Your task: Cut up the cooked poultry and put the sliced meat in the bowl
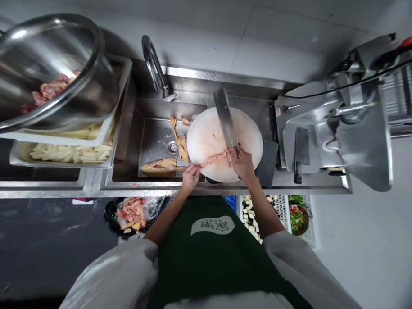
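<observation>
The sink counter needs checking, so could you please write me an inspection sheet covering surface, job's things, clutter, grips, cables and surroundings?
Surface: round white cutting board, stained pinkish.
Job's things: cleaver, blade pointing away from the person; meat strip lying across the board.
Clutter: poultry pieces in the sink basin, left of the board.
Grips: left grip pinches the strip's left end; right grip holds the cleaver's handle.
Cables: a dark line, apparently a cable, crosses the metal machine at right.
Surroundings: faucet behind the basin; steel bowl with cut meat at left; second cleaver at right.
</observation>
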A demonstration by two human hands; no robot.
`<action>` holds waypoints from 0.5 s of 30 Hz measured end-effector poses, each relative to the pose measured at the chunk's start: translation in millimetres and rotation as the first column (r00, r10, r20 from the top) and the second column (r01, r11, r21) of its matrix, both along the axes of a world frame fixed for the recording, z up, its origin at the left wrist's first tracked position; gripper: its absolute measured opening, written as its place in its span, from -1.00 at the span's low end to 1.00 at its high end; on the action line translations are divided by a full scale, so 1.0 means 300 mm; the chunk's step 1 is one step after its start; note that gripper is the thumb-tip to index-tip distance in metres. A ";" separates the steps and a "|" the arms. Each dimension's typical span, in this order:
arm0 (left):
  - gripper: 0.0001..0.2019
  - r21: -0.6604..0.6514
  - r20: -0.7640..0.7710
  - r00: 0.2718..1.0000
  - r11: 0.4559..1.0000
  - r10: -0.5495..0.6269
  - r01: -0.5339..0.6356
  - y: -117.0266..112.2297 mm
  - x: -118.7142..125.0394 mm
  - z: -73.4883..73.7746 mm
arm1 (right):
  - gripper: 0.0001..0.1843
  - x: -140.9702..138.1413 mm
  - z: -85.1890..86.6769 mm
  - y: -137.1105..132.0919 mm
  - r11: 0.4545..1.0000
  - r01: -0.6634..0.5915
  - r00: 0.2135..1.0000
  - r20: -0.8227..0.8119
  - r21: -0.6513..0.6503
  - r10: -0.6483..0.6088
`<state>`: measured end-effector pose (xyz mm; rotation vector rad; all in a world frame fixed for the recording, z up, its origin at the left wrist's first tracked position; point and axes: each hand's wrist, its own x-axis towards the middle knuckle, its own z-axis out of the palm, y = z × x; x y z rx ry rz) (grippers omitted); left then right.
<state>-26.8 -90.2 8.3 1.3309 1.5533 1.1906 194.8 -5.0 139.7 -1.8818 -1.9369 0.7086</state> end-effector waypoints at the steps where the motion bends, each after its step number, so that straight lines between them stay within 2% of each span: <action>1: -0.90 0.004 -0.006 1.000 1.000 0.002 -0.002 -0.002 0.001 -0.001 | -0.46 -0.019 0.011 -0.013 0.998 0.021 1.000 -0.011 0.065 -0.021; 3: -0.89 0.031 -0.031 1.000 1.000 0.001 0.000 -0.004 0.003 -0.005 | -0.43 -0.068 -0.005 -0.044 0.996 0.052 0.999 -0.009 0.079 -0.051; 5: -0.87 0.059 -0.065 0.998 0.998 -0.007 0.011 -0.006 0.005 -0.009 | -0.46 -0.113 -0.064 -0.071 0.997 0.044 0.998 0.042 -0.064 -0.041; 7: -0.85 0.087 -0.097 0.995 0.996 -0.009 0.018 -0.005 0.004 -0.014 | -0.52 -0.133 -0.138 -0.080 0.969 0.024 0.997 0.072 -0.245 -0.007; 9: -0.83 0.120 -0.125 0.992 0.993 -0.005 0.020 -0.004 0.000 -0.017 | -0.56 -0.118 -0.197 -0.068 0.926 0.023 0.999 0.042 -0.377 -0.008; 11: -0.83 0.149 -0.141 0.990 0.989 0.010 0.011 0.000 -0.006 -0.016 | -0.56 -0.073 -0.226 -0.042 0.890 0.027 0.997 -0.054 -0.456 -0.058; 13: -0.85 0.137 -0.135 0.990 0.991 0.031 -0.012 0.006 -0.008 -0.014 | -0.54 -0.018 -0.229 -0.016 0.870 0.027 0.981 -0.153 -0.493 -0.117; 15: -0.89 0.082 -0.096 0.994 0.995 0.060 -0.052 0.017 -0.003 -0.011 | -0.52 0.021 -0.218 0.000 0.883 0.018 0.968 -0.212 -0.470 -0.132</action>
